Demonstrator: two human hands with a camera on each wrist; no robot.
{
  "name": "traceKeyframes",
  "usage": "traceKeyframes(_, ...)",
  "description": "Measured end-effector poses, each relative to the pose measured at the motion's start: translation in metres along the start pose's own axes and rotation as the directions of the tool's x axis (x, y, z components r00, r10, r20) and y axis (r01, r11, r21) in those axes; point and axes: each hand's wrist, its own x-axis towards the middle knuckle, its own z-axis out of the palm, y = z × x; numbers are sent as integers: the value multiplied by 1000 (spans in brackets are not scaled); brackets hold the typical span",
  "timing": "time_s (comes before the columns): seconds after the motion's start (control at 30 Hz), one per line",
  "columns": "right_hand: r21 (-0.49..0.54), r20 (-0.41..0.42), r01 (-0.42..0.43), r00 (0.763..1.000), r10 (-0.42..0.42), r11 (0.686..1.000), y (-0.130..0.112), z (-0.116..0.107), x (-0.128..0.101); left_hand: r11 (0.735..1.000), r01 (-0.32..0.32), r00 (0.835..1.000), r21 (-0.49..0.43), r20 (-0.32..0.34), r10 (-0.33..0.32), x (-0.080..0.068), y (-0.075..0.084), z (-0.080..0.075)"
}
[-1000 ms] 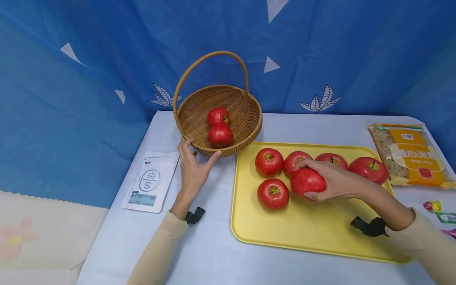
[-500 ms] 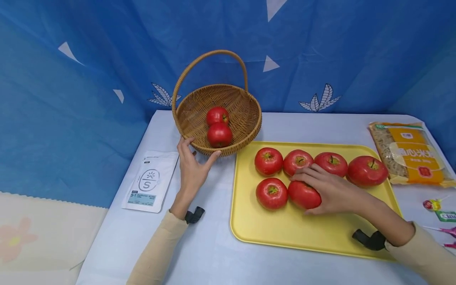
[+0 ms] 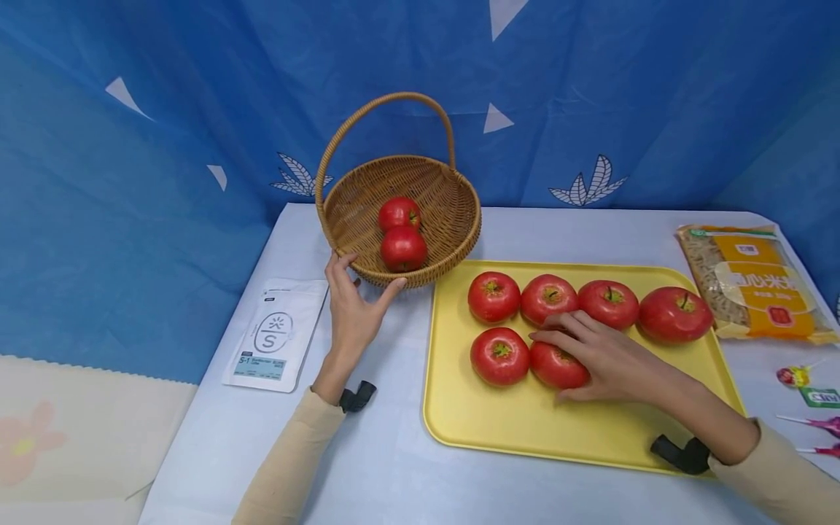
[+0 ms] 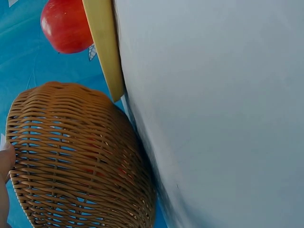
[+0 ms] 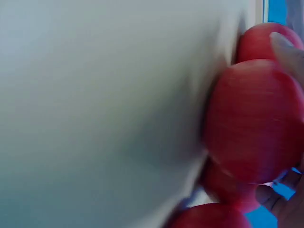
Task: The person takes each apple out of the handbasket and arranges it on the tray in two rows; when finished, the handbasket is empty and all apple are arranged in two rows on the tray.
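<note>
A wicker basket (image 3: 453, 211) with an arched handle stands at the back, tilted toward me. Two red apples (image 3: 403, 248) lie inside it. My left hand (image 3: 354, 313) grips its near left rim; in the left wrist view, a fingertip shows at the rim of the woven side (image 4: 76, 156). Over on the yellow tray (image 3: 485, 423), my right hand (image 3: 604, 361) is spread loosely around the right apple (image 3: 558, 367) of the front row. In the right wrist view, thumb and fingers flank that apple (image 5: 254, 123), with a gap at the fingers.
Beside that apple sits another apple (image 3: 500, 357); a back row of several apples (image 3: 494, 297) lines the tray's far side. A white pouch (image 3: 275, 335) lies left, a grain packet (image 3: 755, 281) right. Lollipops (image 3: 794, 376) and a small green packet (image 3: 820, 397) lie at the right edge.
My right hand has lowered the apple onto the tray beside the front-row apple, and its fingers have loosened around it. The left hand stays on the basket rim.
</note>
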Motion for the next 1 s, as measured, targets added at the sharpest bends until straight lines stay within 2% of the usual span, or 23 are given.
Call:
traceKeyframes(0.13, 37, -7, -4, 1000, 4, 999, -8, -20, 16, 1000, -2, 1000, -1, 2, 2, 0, 0, 0)
traceKeyframes(0.23, 99, -32, 31, 999, -28, 995, -11, -40, 42, 1000, -3, 1000, -4, 3, 3, -1, 0, 0)
traceKeyframes(0.37, 202, -73, 91, 994, -77, 975, -9, -60, 91, 1000, 0, 1000, 0, -2, 0, 0, 0, 0)
traceKeyframes(0.5, 291, -62, 123, 992, -110, 949, -3, -66, 150, 1000, -4, 1000, -1, -1, 4, 0, 0, 1)
traceKeyframes(0.6, 327, 2, 129, 991, -137, 936, 3, -59, 199, 1000, -6, 1000, 0, -2, 6, 0, -1, 0)
traceKeyframes(0.73, 359, 137, 73, 982, -130, 930, 13, -42, 250, 1000, -4, 1000, 2, -7, 4, 0, -2, 0)
traceKeyframes(0.87, 376, 268, 16, 955, -125, 927, 17, -23, 281, 1000, 0, 1000, 3, -2, 0, 0, -1, 0)
traceKeyframes(1.0, 357, 362, -15, 924, -123, 934, 16, -7, 297, 1000, 3, 1000, 13, 2, -3, 1, -2, 0)
